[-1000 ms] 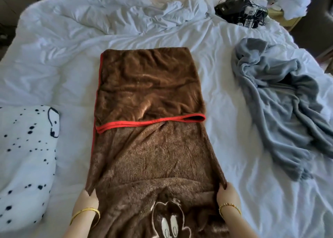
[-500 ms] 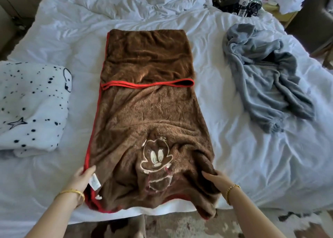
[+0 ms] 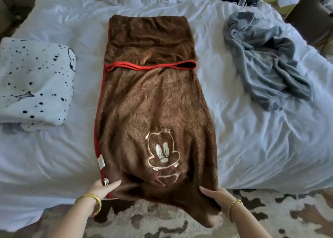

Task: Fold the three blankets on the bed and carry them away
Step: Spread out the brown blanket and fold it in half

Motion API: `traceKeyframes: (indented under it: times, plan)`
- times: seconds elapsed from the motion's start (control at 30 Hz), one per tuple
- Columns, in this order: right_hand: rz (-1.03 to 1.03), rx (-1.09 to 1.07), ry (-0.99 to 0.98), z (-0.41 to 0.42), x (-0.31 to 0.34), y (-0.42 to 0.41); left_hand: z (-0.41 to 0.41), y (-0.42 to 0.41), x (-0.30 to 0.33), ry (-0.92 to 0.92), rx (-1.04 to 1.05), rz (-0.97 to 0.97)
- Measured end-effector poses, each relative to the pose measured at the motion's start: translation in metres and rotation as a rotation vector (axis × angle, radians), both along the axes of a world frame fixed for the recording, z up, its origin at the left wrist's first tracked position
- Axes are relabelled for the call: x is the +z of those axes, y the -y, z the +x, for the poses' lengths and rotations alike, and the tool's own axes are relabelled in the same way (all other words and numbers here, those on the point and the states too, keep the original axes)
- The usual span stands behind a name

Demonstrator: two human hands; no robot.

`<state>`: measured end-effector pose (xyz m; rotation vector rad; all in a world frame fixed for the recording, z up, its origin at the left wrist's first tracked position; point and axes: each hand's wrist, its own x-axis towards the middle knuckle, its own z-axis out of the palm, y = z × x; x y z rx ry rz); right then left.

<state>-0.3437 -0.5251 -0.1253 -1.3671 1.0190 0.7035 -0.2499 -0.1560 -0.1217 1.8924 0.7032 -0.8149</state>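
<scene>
Risk: slippage of the near hem off the bed edge is judged likely, since that end of the brown blanket already overhangs toward the rug at 6 o'clock; an uneven lift would skew the fold. Left hand, at 7 o'clock of the blanket, is laid on the red-trimmed corner with fingers straight. Right hand, at 5 o'clock, is held against the opposite corner; whether cloth is pinched cannot be told. Spotted blanket is folded at 9 o'clock, grey blanket crumpled at 2 o'clock.
</scene>
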Motion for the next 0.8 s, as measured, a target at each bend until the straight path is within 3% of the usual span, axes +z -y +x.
traceKeyframes:
  times: [0.13, 0.3, 0.43, 0.63, 0.8]
  plan:
    - [0.002, 0.028, -0.017, -0.032, -0.011, -0.016, -0.042, -0.003, -0.006, -0.093, -0.079, 0.163]
    - [-0.124, -0.037, -0.018, -0.084, -0.016, -0.032, -0.088, -0.025, 0.002, 0.059, 0.07, 0.23]
    - [-0.178, -0.097, -0.022, -0.12, -0.013, -0.044, -0.101, -0.027, 0.013, 0.123, 0.05, 0.264]
    - [-0.141, -0.357, 0.071, -0.162, -0.011, -0.062, -0.146, -0.023, 0.022, -0.007, -0.107, 0.215]
    - [-0.289, -0.296, 0.118, -0.181, -0.005, -0.057, -0.182, -0.024, 0.026, -0.036, -0.131, 0.292]
